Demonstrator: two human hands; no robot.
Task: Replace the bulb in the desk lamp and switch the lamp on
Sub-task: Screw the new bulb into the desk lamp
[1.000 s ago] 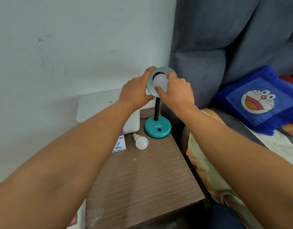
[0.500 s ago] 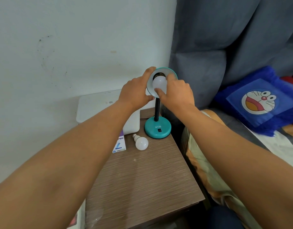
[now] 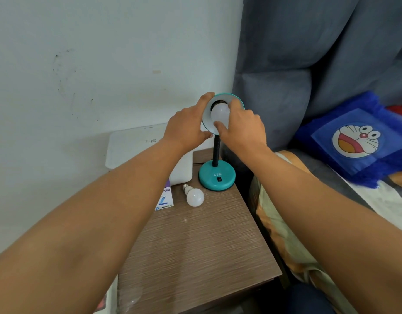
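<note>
A teal desk lamp stands on its round base (image 3: 217,176) at the back of a brown wooden side table (image 3: 195,250). Its black neck carries a teal shade (image 3: 238,102) tilted towards me. My left hand (image 3: 186,125) grips the shade's left rim. My right hand (image 3: 243,130) has thumb and fingers closed around a white bulb (image 3: 220,112) sitting in the shade's socket. The bulb is unlit. A second white bulb (image 3: 195,197) lies loose on the table, left of the base. A black switch (image 3: 219,179) sits on the base's front.
A small bulb box (image 3: 165,201) lies beside the loose bulb, and a white flat device (image 3: 136,143) leans at the wall behind. A grey curtain hangs right of the lamp. A bed with a blue cartoon cushion (image 3: 354,141) borders the table's right edge.
My right hand's fingers have shifted slightly around the bulb in the shade. My left hand stays on the rim.
</note>
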